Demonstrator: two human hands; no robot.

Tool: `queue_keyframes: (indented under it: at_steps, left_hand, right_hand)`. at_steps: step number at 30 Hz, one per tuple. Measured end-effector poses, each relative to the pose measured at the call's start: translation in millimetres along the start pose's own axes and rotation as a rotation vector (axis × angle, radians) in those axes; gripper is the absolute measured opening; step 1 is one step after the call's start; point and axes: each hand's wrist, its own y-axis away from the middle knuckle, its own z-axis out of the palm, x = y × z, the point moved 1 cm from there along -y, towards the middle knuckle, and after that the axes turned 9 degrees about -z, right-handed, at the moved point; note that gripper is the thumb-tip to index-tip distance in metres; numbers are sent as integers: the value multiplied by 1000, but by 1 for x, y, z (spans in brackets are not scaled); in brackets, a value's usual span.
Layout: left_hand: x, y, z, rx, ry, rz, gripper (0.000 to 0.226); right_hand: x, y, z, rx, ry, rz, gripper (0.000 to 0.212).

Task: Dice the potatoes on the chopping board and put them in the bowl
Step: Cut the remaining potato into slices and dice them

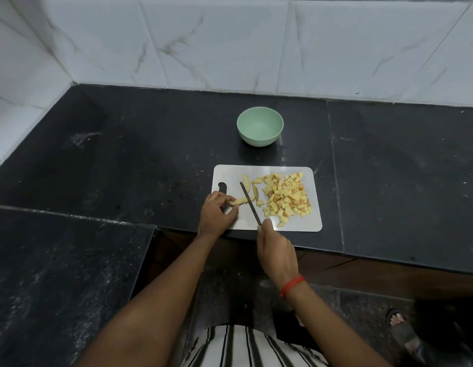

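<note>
Now left hand [216,211] pinches potato strip [239,200]; right hand [276,251] grips knife [250,202].

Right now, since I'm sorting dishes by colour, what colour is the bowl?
The bowl is pale mint green, seen best in the head view.

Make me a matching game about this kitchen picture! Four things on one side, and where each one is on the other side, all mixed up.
Things:
1. bowl
2. knife
3. potato strip
4. diced pile

Places:
A. gripped by the right hand
B. on the right part of the chopping board
C. empty, on the counter beyond the board
D. held by the left hand

Pairs: 1-C, 2-A, 3-D, 4-B
</note>
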Motion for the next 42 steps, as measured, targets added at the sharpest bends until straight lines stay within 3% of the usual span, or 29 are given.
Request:
queue_keyframes:
  at_steps: [10,22,24,31,42]
  left_hand:
    - [4,2,-1,-6,-1,2,20]
    - [3,2,1,-10,-6,-23,20]
    - [2,0,1,-11,3,-23,20]
    - [0,1,-2,-3,19,-22,16]
    - [2,0,-1,-15,40,-33,14]
  right_hand:
    - [-3,-44,22,-117,82,-35,24]
    - [3,-6,12,-237,169,-6,19]
    - [9,19,5,-228,114,24,9]
    - [4,6,5,-59,-21,24,16]
    - [-9,-45,22,-167,132,1,27]
